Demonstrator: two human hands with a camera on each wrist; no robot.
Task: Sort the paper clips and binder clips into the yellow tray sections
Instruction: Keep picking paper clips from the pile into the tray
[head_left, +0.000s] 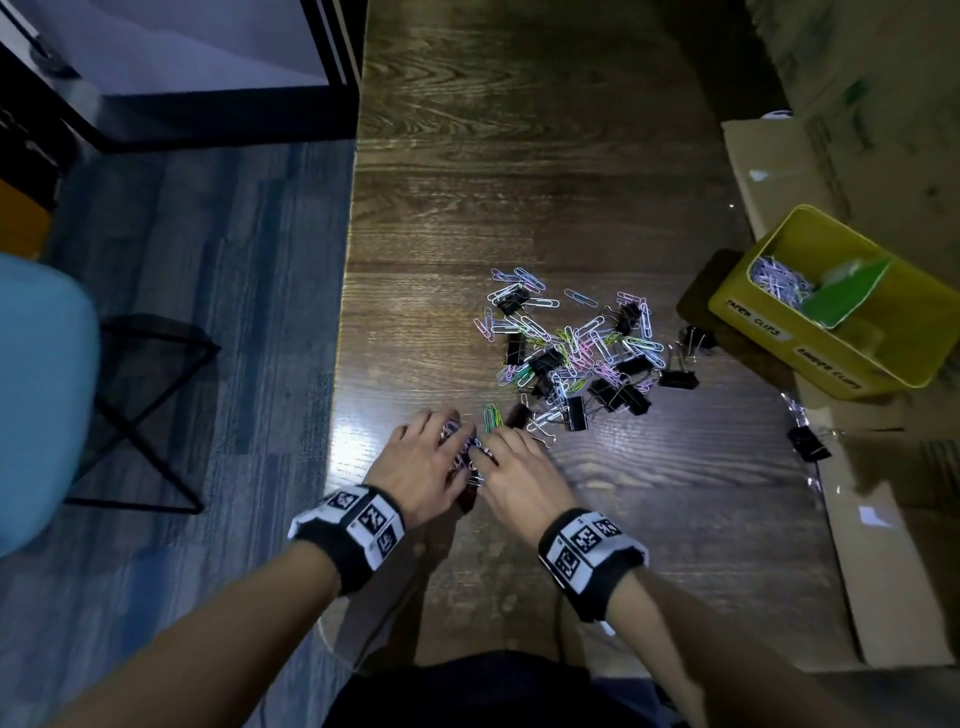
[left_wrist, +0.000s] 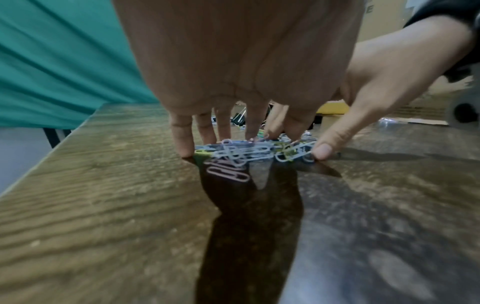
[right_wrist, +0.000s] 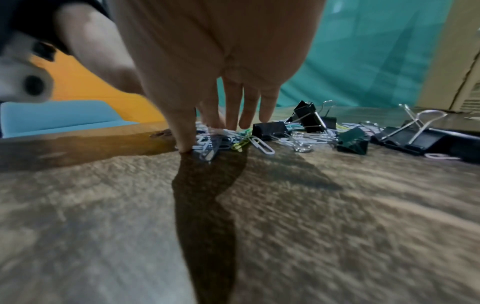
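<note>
A small bunch of coloured paper clips (head_left: 469, 448) lies on the wooden table between my two hands. My left hand (head_left: 431, 457) stands over it with straight fingers (left_wrist: 223, 127) tipped onto the table around the bunch (left_wrist: 244, 154). My right hand (head_left: 511, 465) closes in from the right, its thumb and fingers (right_wrist: 233, 115) touching the clips (right_wrist: 210, 144). Beyond lies the mixed pile (head_left: 571, 353) of paper clips and black binder clips (right_wrist: 270, 130). The yellow tray (head_left: 810, 356) sits at the right, with paper clips (head_left: 779, 278) in its far section behind a green divider (head_left: 841, 296).
Stray binder clips lie right of the pile (head_left: 678, 378) and near flattened cardboard (head_left: 808, 441). The cardboard (head_left: 883, 545) covers the table's right side under the tray. The table's left edge (head_left: 343, 312) drops to the floor, where a blue chair (head_left: 41, 389) and black stool frame (head_left: 145, 410) stand.
</note>
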